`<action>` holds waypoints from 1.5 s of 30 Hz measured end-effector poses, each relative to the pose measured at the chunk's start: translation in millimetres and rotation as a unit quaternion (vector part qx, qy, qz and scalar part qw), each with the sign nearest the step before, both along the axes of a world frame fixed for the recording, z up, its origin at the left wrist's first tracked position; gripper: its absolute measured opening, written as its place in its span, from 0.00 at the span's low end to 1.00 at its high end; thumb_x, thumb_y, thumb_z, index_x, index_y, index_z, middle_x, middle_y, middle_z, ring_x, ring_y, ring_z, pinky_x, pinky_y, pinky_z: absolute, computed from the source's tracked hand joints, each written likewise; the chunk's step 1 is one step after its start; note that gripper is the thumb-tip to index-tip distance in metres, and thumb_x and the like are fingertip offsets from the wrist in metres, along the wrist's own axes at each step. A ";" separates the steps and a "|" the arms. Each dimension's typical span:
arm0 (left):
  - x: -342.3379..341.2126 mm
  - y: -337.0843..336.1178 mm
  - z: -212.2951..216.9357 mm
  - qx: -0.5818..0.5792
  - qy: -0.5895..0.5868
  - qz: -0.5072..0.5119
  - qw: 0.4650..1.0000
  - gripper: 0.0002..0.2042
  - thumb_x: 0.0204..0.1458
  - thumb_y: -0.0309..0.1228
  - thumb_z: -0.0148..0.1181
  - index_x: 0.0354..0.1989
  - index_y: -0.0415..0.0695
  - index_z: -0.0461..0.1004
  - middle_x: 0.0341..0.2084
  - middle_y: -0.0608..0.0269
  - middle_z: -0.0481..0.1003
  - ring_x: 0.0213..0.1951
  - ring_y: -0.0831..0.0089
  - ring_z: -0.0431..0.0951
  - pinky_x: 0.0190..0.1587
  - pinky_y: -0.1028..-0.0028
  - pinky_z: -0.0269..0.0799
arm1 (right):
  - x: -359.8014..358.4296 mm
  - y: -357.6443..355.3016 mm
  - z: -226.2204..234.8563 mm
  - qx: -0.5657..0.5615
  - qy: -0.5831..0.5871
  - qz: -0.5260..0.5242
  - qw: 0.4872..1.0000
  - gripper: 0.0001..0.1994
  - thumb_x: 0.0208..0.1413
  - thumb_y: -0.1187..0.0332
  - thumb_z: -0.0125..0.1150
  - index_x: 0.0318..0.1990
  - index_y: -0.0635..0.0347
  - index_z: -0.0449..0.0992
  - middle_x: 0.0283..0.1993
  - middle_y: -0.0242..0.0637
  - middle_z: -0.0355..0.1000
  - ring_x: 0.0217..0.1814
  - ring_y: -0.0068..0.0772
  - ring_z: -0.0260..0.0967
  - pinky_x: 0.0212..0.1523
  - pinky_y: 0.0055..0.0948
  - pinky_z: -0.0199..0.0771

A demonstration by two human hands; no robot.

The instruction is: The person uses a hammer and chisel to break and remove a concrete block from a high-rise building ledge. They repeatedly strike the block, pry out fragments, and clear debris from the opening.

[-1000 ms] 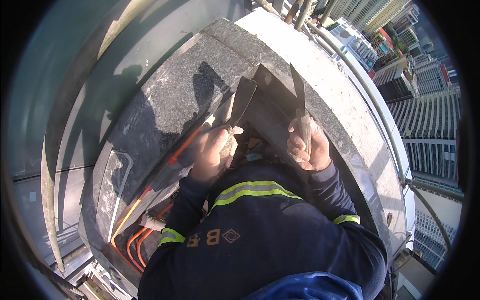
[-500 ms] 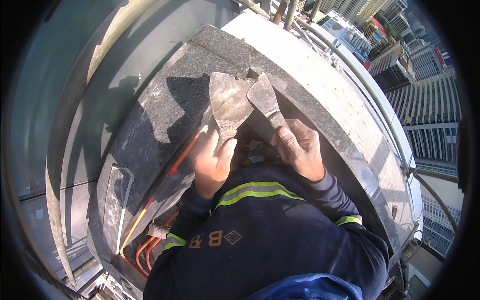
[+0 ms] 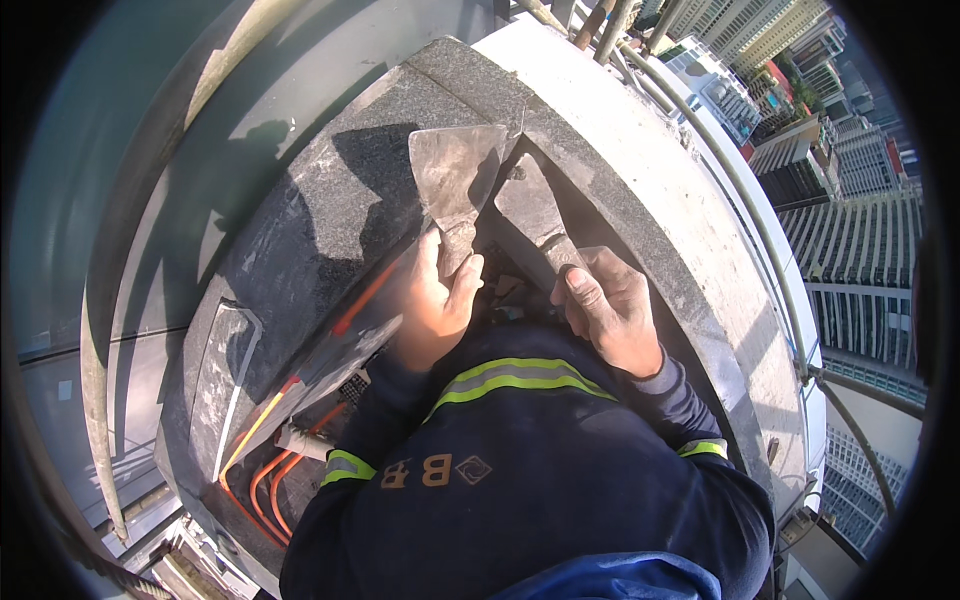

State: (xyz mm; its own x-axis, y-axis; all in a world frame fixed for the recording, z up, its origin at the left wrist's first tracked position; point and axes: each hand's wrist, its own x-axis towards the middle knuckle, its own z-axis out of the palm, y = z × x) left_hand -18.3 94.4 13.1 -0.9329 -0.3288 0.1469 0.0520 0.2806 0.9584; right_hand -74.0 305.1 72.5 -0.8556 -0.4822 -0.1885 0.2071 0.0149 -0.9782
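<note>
My left hand [image 3: 435, 312] grips the handle of a wide metal scraper [image 3: 456, 172], its blade lying flat over the dark stone slab [image 3: 320, 210]. In my right hand [image 3: 612, 312] is a narrower scraper [image 3: 530, 205] smeared with grey paste. The two blades meet edge to edge just below the joint where the dark slab meets the pale stone slab [image 3: 630, 160]. Dark sleeves with yellow reflective bands cover both my forearms.
Orange cables [image 3: 262, 478] and a red rod run under the dark slab at lower left. Metal pipes [image 3: 600, 20] cross the top. Past the pale slab's right edge is a sheer drop to high-rise buildings [image 3: 860, 250] far below.
Both scrapers have turned from edge-on and apart to flat and side by side. My hands have drawn closer together and the blades now touch near the joint.
</note>
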 end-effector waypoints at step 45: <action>6.5 -15.2 -6.6 -0.044 0.006 0.122 0.992 0.16 0.59 0.24 0.58 0.54 0.34 0.69 0.25 0.63 0.72 0.23 0.80 0.70 0.26 0.78 0.68 | -95.3 19.9 10.0 0.208 0.316 -0.037 0.925 0.15 0.63 0.67 0.55 0.49 0.72 0.75 0.30 0.45 0.76 0.28 0.34 0.71 0.34 0.32 0.72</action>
